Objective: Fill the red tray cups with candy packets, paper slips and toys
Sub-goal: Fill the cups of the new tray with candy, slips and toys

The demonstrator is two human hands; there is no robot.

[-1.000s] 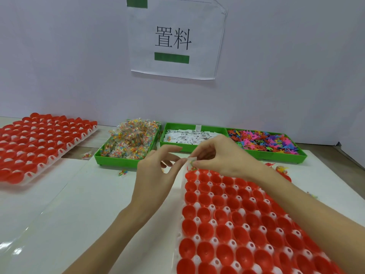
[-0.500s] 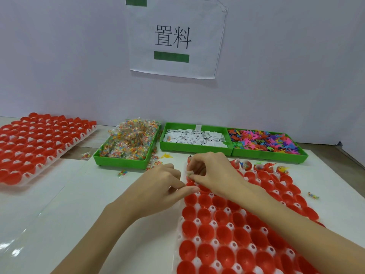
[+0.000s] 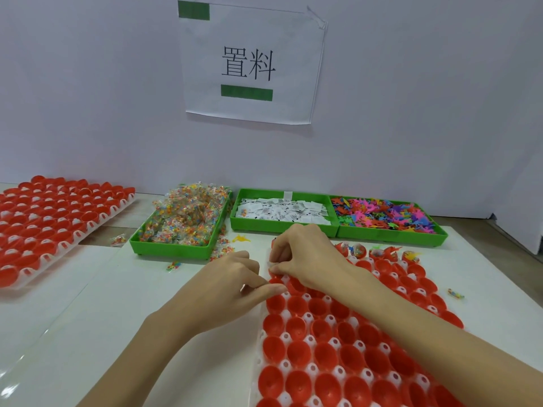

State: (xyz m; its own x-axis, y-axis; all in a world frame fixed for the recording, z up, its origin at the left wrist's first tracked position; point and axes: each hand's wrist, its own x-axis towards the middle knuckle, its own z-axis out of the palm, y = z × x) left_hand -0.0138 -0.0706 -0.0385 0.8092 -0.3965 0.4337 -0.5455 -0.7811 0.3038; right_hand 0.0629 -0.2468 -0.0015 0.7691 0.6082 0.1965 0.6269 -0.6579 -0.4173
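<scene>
1. The red tray [image 3: 346, 356] lay on the white table [image 3: 88, 318] in front of the person, its far left corner under the two hands.
2. The right hand [image 3: 305, 254] was over that far left corner, fingers curled down, and it seemed to pinch something small and white at the fingertips; I cannot tell for sure what it was.
3. The left hand [image 3: 226, 292] lay just beside the tray's left edge, fingers curled, with the fingertips touching the tray rim near the right hand. I cannot tell if it held anything.
4. Most cups of the tray were empty; a few cups in the far row [image 3: 379, 252], to the right of the right hand, had colourful things inside.
5. Behind the tray stood three green bins: the left one [image 3: 176, 245] heaped with candy packets [image 3: 188, 215], the middle one [image 3: 282, 226] with white paper slips [image 3: 282, 211], the right one [image 3: 390, 235] with colourful toys [image 3: 382, 214].
6. Some loose candy packets [image 3: 173, 265] lay on the table near the left bin, and one small piece [image 3: 455, 294] to the right of the tray.
7. A second red tray [image 3: 50, 224] was far on the left, well apart.
8. A paper sign [image 3: 249, 63] with two characters hung on the wall [image 3: 426, 113] behind.
</scene>
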